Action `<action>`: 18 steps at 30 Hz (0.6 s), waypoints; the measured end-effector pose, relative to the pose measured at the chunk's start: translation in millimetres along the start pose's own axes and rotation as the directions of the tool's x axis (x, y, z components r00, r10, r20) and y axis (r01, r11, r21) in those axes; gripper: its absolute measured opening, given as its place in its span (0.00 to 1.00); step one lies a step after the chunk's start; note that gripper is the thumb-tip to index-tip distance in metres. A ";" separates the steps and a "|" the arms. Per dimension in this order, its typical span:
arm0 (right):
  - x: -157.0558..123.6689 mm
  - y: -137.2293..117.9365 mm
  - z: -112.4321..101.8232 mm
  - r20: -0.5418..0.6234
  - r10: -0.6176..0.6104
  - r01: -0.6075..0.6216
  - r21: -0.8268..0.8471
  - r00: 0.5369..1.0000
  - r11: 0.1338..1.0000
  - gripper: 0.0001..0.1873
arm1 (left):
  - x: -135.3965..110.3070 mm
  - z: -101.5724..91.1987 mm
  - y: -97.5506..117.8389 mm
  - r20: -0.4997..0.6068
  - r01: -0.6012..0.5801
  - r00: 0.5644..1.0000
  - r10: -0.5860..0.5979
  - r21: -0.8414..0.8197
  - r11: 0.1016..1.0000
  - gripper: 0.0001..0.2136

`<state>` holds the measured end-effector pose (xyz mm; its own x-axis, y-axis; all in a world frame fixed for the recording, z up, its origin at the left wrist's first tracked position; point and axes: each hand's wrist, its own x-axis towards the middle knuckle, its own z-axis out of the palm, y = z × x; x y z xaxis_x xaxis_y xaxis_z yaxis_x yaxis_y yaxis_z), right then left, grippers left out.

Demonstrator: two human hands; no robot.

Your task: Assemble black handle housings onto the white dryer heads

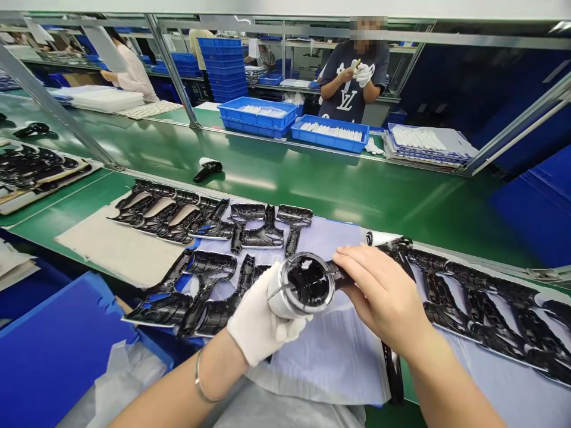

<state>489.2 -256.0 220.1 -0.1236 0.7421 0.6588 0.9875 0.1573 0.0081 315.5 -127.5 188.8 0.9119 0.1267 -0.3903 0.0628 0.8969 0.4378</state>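
A hair dryer housing (pixel 277 295) with a white barrel and a dark handle is held up in front of me, its round open end facing the camera. My left hand (pixel 256 321), in a white glove, wraps around the barrel from the left. Bare fingers of my right hand (pixel 386 291) close over the handle, which is mostly hidden beneath them. Below lies a translucent sheet (pixel 330 362). Several black half shells (pixel 263 238) rest beyond and left of my hands, their hollow insides facing up.
More half shells (pixel 482 303) lie in a row on the right. A hair dryer (pixel 208 169) lies on the green conveyor belt (pixel 285 172). Across it stand blue trays (pixel 330 135) of white parts and a person (pixel 352 77) handling a small part. A blue bin (pixel 62 351) sits at lower left.
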 end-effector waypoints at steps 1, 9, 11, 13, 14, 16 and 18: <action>-1.1 1.4 2.7 0.011 0.021 -0.021 0.006 1.000 1.000 0.14 | 3.1 -3.2 0.8 0.003 0.012 1.000 -0.012 -0.012 1.000 0.27; 41.4 112.5 45.6 0.272 0.755 -0.737 -0.184 0.597 0.650 0.18 | 1.5 -8.6 -5.7 0.055 -0.144 0.989 0.135 0.531 0.835 0.22; 57.3 165.0 69.6 0.310 0.852 -0.829 -0.249 0.421 0.501 0.18 | 2.7 -13.1 -15.5 0.143 -0.163 0.987 0.079 0.878 0.451 0.19; 65.8 213.2 95.6 0.330 0.911 -0.885 -0.306 0.246 0.350 0.17 | 11.5 -24.9 -30.8 0.230 -0.231 0.973 0.015 0.972 0.043 0.18; 67.1 233.5 108.1 0.334 0.925 -0.899 -0.325 0.181 0.294 0.17 | 18.3 -32.9 -39.6 0.310 -0.308 0.951 0.003 0.947 -0.094 0.17; 65.3 265.2 130.4 0.336 0.939 -0.906 -0.370 0.078 0.208 0.17 | 33.5 -49.2 -54.9 0.480 -0.480 0.874 -0.075 0.827 -0.292 0.06; 59.9 285.5 148.3 0.331 0.944 -0.894 -0.421 0.006 0.153 0.17 | 44.2 -60.6 -61.4 0.516 -0.507 0.854 -0.070 0.794 -0.336 0.08</action>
<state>749.3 -69.9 150.3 0.8988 0.3683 -0.2378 0.3026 -0.9137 -0.2714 327.4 -151.3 95.7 0.9833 -0.1737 0.0539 -0.1620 -0.7016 0.6940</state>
